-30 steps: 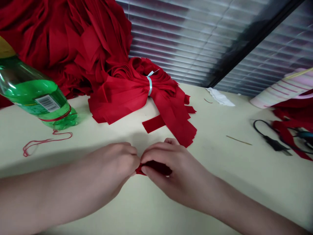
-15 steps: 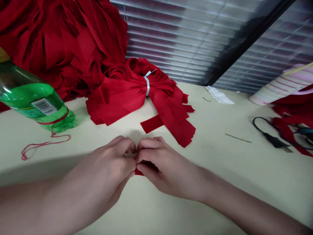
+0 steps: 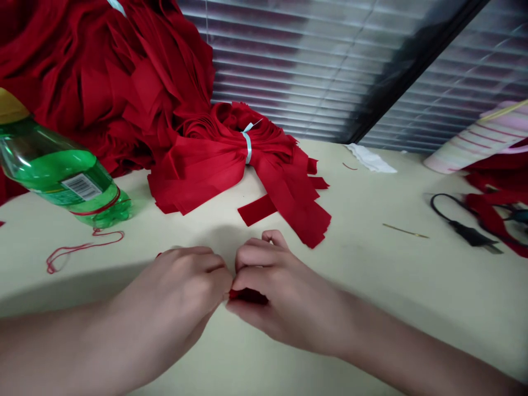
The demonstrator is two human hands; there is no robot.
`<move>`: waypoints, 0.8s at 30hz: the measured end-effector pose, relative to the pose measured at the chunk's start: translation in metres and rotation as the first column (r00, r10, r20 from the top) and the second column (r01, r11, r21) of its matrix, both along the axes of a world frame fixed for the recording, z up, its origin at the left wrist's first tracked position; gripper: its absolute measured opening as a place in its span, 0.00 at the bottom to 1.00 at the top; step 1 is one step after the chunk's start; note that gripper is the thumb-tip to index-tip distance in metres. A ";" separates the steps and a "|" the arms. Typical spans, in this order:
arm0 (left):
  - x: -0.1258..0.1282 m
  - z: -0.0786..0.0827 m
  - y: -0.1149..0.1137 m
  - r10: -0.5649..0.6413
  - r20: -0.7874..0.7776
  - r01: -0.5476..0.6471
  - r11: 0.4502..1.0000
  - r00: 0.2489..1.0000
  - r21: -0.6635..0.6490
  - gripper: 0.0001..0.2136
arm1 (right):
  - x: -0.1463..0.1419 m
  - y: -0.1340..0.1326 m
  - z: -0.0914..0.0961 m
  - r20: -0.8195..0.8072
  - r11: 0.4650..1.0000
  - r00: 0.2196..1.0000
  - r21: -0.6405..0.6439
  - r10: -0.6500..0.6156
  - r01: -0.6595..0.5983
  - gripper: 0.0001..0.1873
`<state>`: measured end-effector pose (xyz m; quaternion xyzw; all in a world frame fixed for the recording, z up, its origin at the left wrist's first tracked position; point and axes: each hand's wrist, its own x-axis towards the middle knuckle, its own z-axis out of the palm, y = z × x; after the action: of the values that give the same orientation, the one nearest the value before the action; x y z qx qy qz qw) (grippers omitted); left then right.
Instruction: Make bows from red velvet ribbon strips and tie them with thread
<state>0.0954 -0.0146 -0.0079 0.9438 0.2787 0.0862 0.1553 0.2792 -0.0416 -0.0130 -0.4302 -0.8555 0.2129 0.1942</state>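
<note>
At the left edge, which cuts off part of its cap and shoulder, a bottle (image 3: 78,179) leans in view, hiding some of the red pile (image 3: 99,88) behind. The top edge crops the pile. Thread (image 3: 84,250) lies looped near the bottle's base.

The left hand (image 3: 190,286) is seen from the back; its fingertips are hidden, so I cannot tell how firmly it grips. A speck of red shows at its far side, too small to identify. Beyond the hands sits the bundle (image 3: 198,170), cinched by a pale tie (image 3: 248,146).

The red strip (image 3: 251,296) is between the hands, mostly covered. The right hand (image 3: 280,286) has thumb and forefinger closed on it, tips beside the left hand.

Farther right are the tissue (image 3: 370,158), a thin stick (image 3: 406,230), the plug (image 3: 472,234), and a cup (image 3: 470,146), cropped by the right edge.
</note>
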 end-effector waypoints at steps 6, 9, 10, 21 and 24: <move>-0.004 0.004 0.008 -0.002 0.073 0.012 0.990 0.997 -0.140 0.06 | -0.001 -0.011 -0.006 -0.031 0.998 0.999 0.055 -0.020 0.021 0.08; -0.006 0.007 0.013 -0.013 0.060 0.027 0.970 0.998 -0.243 0.06 | -0.002 -0.012 -0.006 -0.036 0.999 0.999 0.027 -0.036 0.037 0.08; -0.006 0.008 0.014 -0.004 0.046 0.016 0.966 0.999 -0.258 0.07 | -0.002 -0.013 -0.006 -0.043 0.999 0.998 0.020 -0.041 0.042 0.07; 0.002 0.010 0.004 -0.106 0.066 0.108 0.994 0.992 -0.033 0.12 | 0.000 -0.012 -0.011 -0.095 0.997 0.992 -0.013 -0.078 0.077 0.08; 0.002 0.009 0.002 -0.089 0.092 0.092 0.995 0.992 -0.029 0.12 | 0.000 -0.015 -0.009 -0.056 0.995 0.994 0.017 -0.097 0.098 0.08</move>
<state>0.0976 -0.0126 0.0015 0.9478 0.2299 0.1171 0.1874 0.2793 -0.0564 -0.0222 -0.4634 -0.8300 0.2064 0.2320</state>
